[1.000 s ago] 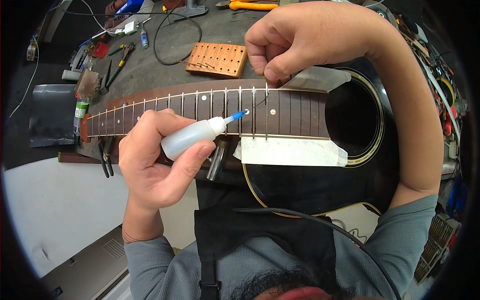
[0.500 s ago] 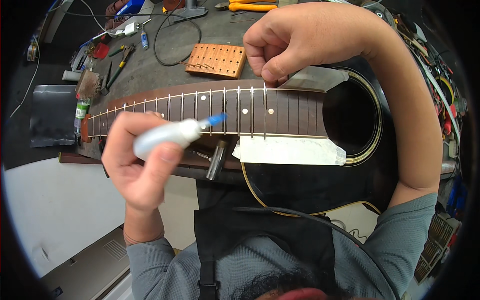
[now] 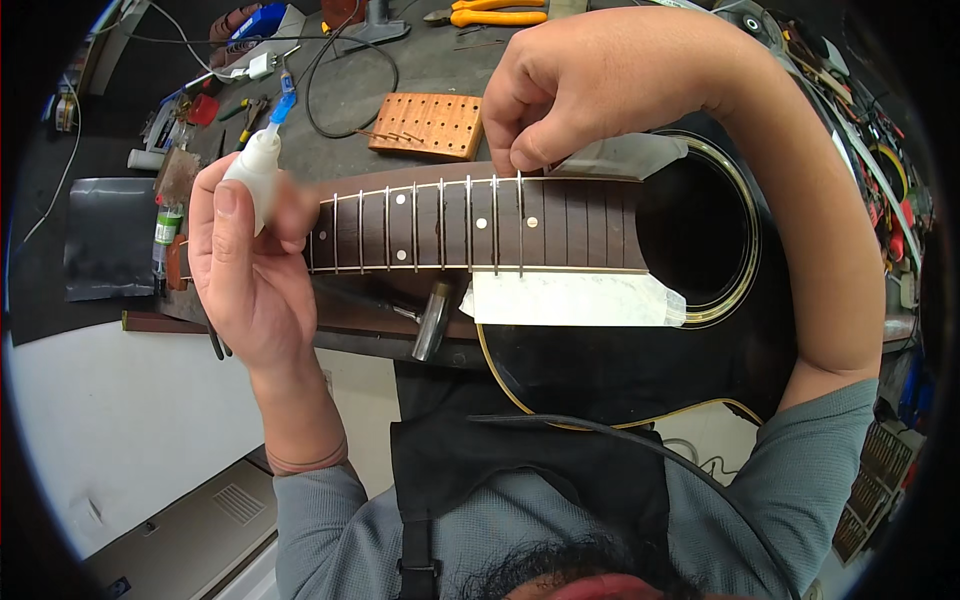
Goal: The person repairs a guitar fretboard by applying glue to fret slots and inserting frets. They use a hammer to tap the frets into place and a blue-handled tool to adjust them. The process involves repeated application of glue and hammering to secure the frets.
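Over the left stretch of one guitar's fingerboard [image 3: 428,225], the left hand [image 3: 250,265] has its thumb and fingers clamped round one white squeeze bottle [image 3: 254,182], held up so that its single blue tip [image 3: 280,108] points away from the person. The right hand [image 3: 590,90], one arm bent round from the far right, has its thumb and fingertips at the board's far edge, just beside the ends of two frets [image 3: 495,225]; whether they pinch anything I cannot tell. Five pale dots show on the board and at least eight frets cross it; the hand hides more. Two tape pieces flank the board near the one round sound hole [image 3: 690,225]: a whitish tape strip [image 3: 575,300] on the near side, lying on the black body [image 3: 620,365], and a greyish tape strip [image 3: 620,155] on the far side. One metal cylinder [image 3: 432,325] lies at the neck's near side. Beyond the neck, on the grey bench [image 3: 440,60], sits one drilled wooden block [image 3: 425,125] with a few thin rods, too fine to count surely. Farther back lies one pair of orange-handled pliers [image 3: 498,16].
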The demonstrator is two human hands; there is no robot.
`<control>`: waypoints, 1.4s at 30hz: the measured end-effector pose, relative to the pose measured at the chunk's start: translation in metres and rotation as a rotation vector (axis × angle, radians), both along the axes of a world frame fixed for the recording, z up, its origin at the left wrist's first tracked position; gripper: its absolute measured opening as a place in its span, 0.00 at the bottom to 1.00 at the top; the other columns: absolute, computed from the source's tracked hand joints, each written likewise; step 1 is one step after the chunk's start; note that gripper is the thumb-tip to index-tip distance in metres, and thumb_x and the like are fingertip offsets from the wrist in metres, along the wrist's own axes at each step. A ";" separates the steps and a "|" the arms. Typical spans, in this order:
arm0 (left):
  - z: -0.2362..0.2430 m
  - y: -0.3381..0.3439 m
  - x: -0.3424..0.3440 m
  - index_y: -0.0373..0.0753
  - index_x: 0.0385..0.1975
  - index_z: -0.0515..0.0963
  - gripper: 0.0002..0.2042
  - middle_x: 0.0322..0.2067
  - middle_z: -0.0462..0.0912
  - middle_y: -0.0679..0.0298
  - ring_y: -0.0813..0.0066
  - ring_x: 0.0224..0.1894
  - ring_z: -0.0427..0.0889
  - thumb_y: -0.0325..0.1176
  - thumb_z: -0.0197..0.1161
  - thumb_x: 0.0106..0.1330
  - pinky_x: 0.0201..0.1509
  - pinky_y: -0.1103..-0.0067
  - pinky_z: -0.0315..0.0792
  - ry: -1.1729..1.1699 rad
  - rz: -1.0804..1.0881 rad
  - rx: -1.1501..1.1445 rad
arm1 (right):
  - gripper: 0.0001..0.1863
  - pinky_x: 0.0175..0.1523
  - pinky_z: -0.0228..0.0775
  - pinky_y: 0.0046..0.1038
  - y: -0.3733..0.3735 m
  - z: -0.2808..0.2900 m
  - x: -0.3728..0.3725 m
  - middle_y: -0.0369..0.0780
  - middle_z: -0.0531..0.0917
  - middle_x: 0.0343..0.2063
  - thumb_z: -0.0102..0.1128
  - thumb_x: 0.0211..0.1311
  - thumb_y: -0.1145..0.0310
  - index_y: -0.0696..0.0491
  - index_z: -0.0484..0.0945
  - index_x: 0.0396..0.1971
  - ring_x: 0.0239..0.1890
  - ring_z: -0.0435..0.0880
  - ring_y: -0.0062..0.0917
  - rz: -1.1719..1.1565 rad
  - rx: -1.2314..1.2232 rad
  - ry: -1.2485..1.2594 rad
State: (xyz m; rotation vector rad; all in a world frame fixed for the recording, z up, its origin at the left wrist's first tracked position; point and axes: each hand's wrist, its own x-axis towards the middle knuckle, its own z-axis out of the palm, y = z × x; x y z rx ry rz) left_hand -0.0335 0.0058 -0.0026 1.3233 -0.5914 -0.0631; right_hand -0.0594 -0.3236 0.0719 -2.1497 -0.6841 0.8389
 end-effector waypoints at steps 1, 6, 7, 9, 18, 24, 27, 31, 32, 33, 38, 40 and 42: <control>0.000 0.000 -0.001 0.30 0.55 0.77 0.16 0.32 0.76 0.62 0.77 0.35 0.70 0.41 0.58 0.87 0.41 0.76 0.65 0.005 0.015 0.005 | 0.16 0.57 0.77 0.33 0.001 0.000 0.000 0.41 0.92 0.40 0.65 0.77 0.61 0.57 0.89 0.52 0.45 0.87 0.30 0.003 0.001 -0.002; -0.003 0.002 0.003 0.30 0.56 0.77 0.17 0.32 0.76 0.62 0.76 0.35 0.70 0.41 0.56 0.88 0.40 0.75 0.64 -0.013 0.000 -0.009 | 0.16 0.58 0.76 0.33 0.009 0.003 -0.011 0.42 0.92 0.41 0.64 0.77 0.62 0.57 0.89 0.52 0.46 0.88 0.30 -0.005 -0.070 -0.090; -0.003 0.002 0.003 0.30 0.56 0.77 0.17 0.32 0.76 0.62 0.76 0.35 0.70 0.41 0.56 0.88 0.40 0.75 0.64 -0.017 0.006 -0.013 | 0.15 0.58 0.76 0.33 0.009 0.004 -0.012 0.42 0.92 0.41 0.64 0.77 0.62 0.57 0.90 0.52 0.46 0.88 0.30 -0.008 -0.075 -0.097; -0.004 0.000 0.002 0.30 0.57 0.77 0.17 0.32 0.76 0.62 0.76 0.35 0.70 0.41 0.56 0.88 0.41 0.75 0.65 -0.015 0.012 -0.030 | 0.15 0.58 0.76 0.33 0.013 0.005 -0.014 0.42 0.92 0.41 0.64 0.77 0.62 0.57 0.90 0.51 0.46 0.88 0.30 -0.041 -0.118 -0.089; -0.004 0.002 0.005 0.29 0.62 0.74 0.20 0.41 0.75 0.59 0.73 0.41 0.70 0.43 0.54 0.89 0.49 0.73 0.67 0.024 -0.018 -0.021 | 0.16 0.59 0.76 0.34 0.017 0.000 0.002 0.42 0.92 0.42 0.65 0.77 0.61 0.57 0.90 0.52 0.47 0.88 0.31 -0.067 -0.209 0.044; -0.002 0.013 0.018 0.30 0.65 0.71 0.21 0.55 0.77 0.53 0.64 0.54 0.76 0.44 0.51 0.91 0.63 0.64 0.74 0.227 -0.139 -0.213 | 0.16 0.59 0.75 0.34 0.031 0.012 -0.009 0.42 0.92 0.43 0.66 0.77 0.61 0.56 0.90 0.53 0.48 0.88 0.31 -0.157 -0.286 0.037; -0.001 0.015 0.024 0.29 0.65 0.71 0.21 0.56 0.77 0.52 0.61 0.56 0.77 0.44 0.50 0.91 0.66 0.62 0.75 0.281 -0.199 -0.266 | 0.17 0.59 0.75 0.34 0.013 0.002 -0.010 0.42 0.92 0.43 0.66 0.76 0.60 0.56 0.90 0.54 0.48 0.88 0.31 -0.076 -0.153 -0.018; -0.002 0.015 0.025 0.29 0.64 0.71 0.21 0.56 0.77 0.52 0.59 0.59 0.77 0.44 0.50 0.91 0.68 0.61 0.75 0.285 -0.250 -0.286 | 0.17 0.59 0.75 0.34 0.005 -0.001 -0.003 0.42 0.92 0.43 0.66 0.76 0.59 0.55 0.90 0.54 0.48 0.88 0.32 -0.022 -0.116 0.002; -0.003 0.015 0.024 0.29 0.64 0.71 0.21 0.56 0.77 0.52 0.58 0.59 0.77 0.44 0.50 0.91 0.69 0.61 0.74 0.286 -0.251 -0.288 | 0.17 0.59 0.75 0.35 0.002 0.004 -0.004 0.42 0.92 0.44 0.66 0.76 0.59 0.54 0.90 0.54 0.48 0.88 0.32 -0.005 -0.093 0.002; -0.004 0.014 0.024 0.31 0.65 0.71 0.21 0.56 0.78 0.53 0.59 0.58 0.78 0.45 0.50 0.91 0.67 0.60 0.75 0.283 -0.212 -0.275 | 0.17 0.59 0.75 0.35 0.001 0.005 -0.005 0.42 0.93 0.44 0.66 0.75 0.59 0.54 0.90 0.54 0.48 0.88 0.32 0.003 -0.081 0.000; -0.004 0.009 0.021 0.34 0.67 0.71 0.21 0.55 0.79 0.54 0.59 0.57 0.79 0.46 0.52 0.90 0.66 0.60 0.76 0.257 -0.116 -0.233 | 0.18 0.58 0.76 0.35 0.004 0.004 -0.020 0.42 0.93 0.44 0.66 0.75 0.58 0.54 0.90 0.54 0.49 0.88 0.32 -0.029 -0.122 -0.110; -0.005 0.009 0.021 0.34 0.68 0.71 0.21 0.54 0.79 0.54 0.59 0.58 0.79 0.46 0.51 0.91 0.66 0.60 0.75 0.257 -0.124 -0.237 | 0.18 0.58 0.76 0.35 0.008 0.004 -0.021 0.41 0.93 0.44 0.66 0.75 0.58 0.53 0.90 0.55 0.48 0.88 0.32 -0.055 -0.179 -0.118; -0.005 0.009 0.020 0.33 0.68 0.71 0.21 0.54 0.79 0.54 0.59 0.58 0.79 0.46 0.51 0.91 0.67 0.60 0.75 0.256 -0.125 -0.239 | 0.18 0.58 0.76 0.35 0.011 0.007 -0.014 0.41 0.93 0.44 0.66 0.76 0.58 0.53 0.90 0.55 0.48 0.88 0.32 -0.066 -0.216 -0.079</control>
